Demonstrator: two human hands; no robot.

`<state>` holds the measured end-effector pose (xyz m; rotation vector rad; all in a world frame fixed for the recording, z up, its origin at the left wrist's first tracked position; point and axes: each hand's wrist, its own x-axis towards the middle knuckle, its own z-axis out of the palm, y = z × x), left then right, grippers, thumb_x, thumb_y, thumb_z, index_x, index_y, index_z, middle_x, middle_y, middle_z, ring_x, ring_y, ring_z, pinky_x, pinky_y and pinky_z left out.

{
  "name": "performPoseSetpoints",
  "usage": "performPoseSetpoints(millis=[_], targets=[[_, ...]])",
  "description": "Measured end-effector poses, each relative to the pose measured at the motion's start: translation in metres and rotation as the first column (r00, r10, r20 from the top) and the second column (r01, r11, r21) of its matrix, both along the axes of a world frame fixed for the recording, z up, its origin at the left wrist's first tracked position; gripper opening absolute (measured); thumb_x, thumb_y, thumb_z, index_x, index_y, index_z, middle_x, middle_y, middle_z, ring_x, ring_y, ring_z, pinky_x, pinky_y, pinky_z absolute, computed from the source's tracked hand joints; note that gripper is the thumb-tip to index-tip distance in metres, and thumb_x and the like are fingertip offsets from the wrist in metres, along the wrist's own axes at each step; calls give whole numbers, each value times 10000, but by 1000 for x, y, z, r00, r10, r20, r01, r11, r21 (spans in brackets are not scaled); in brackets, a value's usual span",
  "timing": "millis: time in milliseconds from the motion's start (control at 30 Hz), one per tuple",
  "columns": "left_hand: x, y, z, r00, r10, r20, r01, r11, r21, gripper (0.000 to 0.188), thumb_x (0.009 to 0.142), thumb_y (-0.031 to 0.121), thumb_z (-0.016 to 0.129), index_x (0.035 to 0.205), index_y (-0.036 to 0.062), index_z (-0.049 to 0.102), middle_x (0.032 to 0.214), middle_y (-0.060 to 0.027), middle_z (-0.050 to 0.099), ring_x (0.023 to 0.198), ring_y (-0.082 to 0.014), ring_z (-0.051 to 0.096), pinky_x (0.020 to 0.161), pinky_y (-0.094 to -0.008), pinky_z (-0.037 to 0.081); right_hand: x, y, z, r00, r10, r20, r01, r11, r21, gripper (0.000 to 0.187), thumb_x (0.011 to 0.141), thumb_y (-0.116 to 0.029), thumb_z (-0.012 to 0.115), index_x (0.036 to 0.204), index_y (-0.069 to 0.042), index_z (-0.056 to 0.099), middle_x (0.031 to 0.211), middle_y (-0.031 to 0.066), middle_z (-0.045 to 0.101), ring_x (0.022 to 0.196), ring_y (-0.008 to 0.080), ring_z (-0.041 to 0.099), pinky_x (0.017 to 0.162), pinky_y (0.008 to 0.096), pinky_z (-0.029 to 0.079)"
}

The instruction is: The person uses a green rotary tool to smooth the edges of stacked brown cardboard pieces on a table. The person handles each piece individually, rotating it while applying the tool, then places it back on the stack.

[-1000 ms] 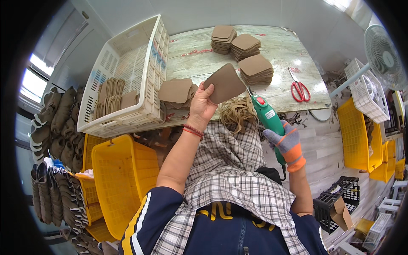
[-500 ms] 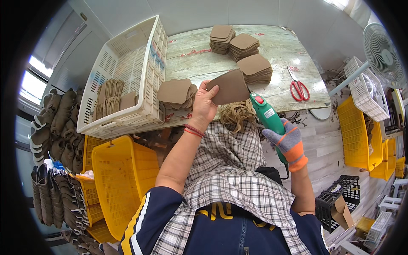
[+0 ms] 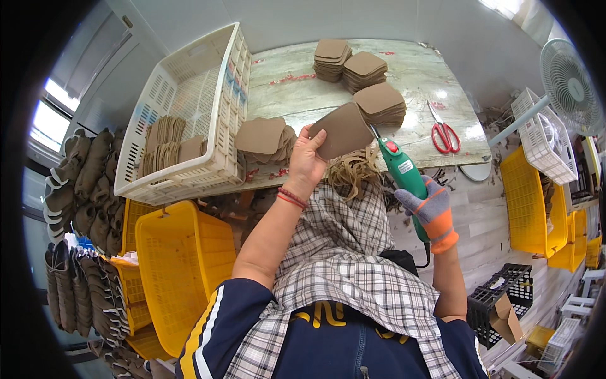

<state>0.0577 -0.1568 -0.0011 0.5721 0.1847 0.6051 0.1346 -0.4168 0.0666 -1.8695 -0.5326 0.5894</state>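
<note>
My bare left hand [image 3: 307, 156] pinches a brown rounded-square pad [image 3: 344, 131] by its left edge, thumb on top. In my right hand [image 3: 430, 211], gloved in grey and orange, is a green handheld power tool [image 3: 403, 169] with a red button and a cord. Its thin metal tip points up at the pad's right edge; whether they touch I cannot tell. Thin tan trimmings [image 3: 351, 173] hang at the table edge below the pad. A loose pile of pads [image 3: 261, 136] lies left of my left hand. Three neat pad stacks [image 3: 380, 100] stand farther back.
Red-handled scissors [image 3: 445, 136] lie on the table's right side. A white plastic crate [image 3: 222, 120] with more pads sits at the left. Yellow bins [image 3: 165, 278] flank the table [image 3: 287, 58], and a fan [image 3: 571, 85] stands at the right. Brown shoe-like pieces [image 3: 95, 167] hang far left.
The tool's tip and body have moved slightly to the right. The pad is tilted a little more, its right corner lower; both hands keep their grip.
</note>
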Motion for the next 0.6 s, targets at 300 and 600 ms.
performPoseSetpoints(millis=[300,600], targets=[[-22,26,22,982,92,-167,-68,987,147,228,870,-26,567,1082,36,511,1025,-104,623,925,-186,618,823,-333,539,2,9,-9,999,-13,-39,16,997,72,433,726,-269,797,982,26,611,721,22,621,587,55,538,535,219,447],[-59,146,51,281,919,-275,491,108,864,286,791,72,488,1050,12,594,1027,-217,616,978,-378,587,857,-457,461,7,-6,-25,990,-74,-117,85,992,93,371,751,-205,774,993,6,589,702,18,599,548,63,511,480,222,402]])
